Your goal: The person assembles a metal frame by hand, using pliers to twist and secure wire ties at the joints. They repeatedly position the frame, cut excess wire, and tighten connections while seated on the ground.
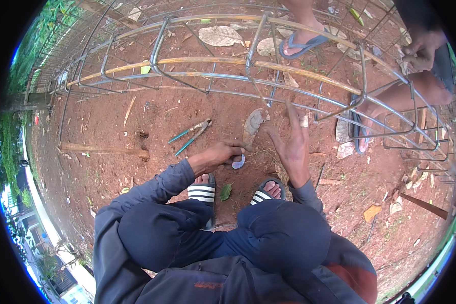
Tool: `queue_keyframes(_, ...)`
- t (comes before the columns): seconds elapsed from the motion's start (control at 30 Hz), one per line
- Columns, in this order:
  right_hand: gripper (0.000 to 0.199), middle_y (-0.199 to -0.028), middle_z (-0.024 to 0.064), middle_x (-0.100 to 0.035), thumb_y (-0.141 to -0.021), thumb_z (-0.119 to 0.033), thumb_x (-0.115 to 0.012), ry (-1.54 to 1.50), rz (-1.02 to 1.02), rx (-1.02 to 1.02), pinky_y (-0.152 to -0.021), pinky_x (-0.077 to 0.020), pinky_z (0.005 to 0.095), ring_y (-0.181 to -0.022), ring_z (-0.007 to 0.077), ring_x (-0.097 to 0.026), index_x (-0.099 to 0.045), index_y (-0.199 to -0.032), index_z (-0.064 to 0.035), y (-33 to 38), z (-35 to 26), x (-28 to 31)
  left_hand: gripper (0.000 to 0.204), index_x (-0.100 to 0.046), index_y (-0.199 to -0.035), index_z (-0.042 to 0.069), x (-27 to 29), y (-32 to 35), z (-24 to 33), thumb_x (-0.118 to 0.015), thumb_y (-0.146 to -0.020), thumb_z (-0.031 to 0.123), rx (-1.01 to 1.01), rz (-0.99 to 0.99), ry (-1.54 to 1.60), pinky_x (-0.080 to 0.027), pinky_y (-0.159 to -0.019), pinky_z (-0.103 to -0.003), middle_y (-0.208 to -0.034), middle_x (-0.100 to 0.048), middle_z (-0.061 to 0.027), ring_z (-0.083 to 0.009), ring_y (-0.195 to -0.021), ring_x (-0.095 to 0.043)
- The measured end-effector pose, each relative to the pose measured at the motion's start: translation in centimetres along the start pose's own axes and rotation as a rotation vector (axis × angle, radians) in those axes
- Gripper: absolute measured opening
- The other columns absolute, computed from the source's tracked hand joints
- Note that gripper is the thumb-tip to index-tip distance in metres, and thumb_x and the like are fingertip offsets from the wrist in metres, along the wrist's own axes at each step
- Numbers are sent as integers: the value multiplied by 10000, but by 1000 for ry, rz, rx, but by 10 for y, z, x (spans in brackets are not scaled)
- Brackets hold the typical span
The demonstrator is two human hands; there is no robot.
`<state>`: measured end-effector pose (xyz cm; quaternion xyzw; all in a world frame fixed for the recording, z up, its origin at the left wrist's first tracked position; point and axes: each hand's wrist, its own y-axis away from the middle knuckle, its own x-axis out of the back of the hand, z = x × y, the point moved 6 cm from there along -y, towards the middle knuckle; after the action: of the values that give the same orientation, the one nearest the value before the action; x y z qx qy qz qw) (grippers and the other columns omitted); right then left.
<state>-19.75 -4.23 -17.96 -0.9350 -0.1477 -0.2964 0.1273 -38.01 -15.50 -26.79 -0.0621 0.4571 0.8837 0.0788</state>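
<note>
My left hand (222, 155) is closed, its fingertips pinched together over the soil, with a small curved bluish-white piece (238, 162) showing under them. What kind of thing that piece is, I cannot make out. Held up to the right, my right hand (295, 148) is open and empty, fingers stretched toward the steel cage. A pale wrap (303, 121) goes round one of its fingers. Pincers with teal handles (191, 136) lie on the ground beyond my left hand, jaws pointing away from me. Between the hands and the cage rests a dry brown leaf (253, 125).
A long rebar cage (202, 60) with square stirrups spans the far side. Behind it are another person's sandalled feet (303, 43) and, at far right, their hand (424, 50). Wooden stakes (104, 149) (424, 204) stand left and right. My striped slides (201, 192) are below my hands.
</note>
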Motion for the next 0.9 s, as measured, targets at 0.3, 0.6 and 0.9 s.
queue_keyframes(0.3,1116,-1376,394,-528,-667,-423,-955,187,-383,20,-1100,-444,507,-1330,520,-501,-371,-1466,94,-95,28,0,297,-690,-1292,71,-21,-27,-45,-522,-1057,143,54,-166,-22,-381,-598,-249,-861,-568,32,-72,-719,-491)
queue_keyframes(0.6,1149,-1382,323,-569,-636,-413,-966,255,-513,-2,-1104,-429,508,-1326,495,-514,-374,-1515,31,-103,26,-20,282,-700,-1266,69,-32,-37,-72,-549,-1050,169,24,-178,29,-385,-538,-257,-787,-567,37,-72,-643,-480)
queue_keyframes(0.9,1040,-1199,318,-655,-679,-473,-897,389,-281,140,-1108,-373,633,-1191,477,-608,-452,-1419,108,-95,18,-37,210,-701,-1142,63,-31,-33,-63,-574,-1040,196,22,-119,48,-388,-538,-272,-758,-555,40,-73,-626,-477)
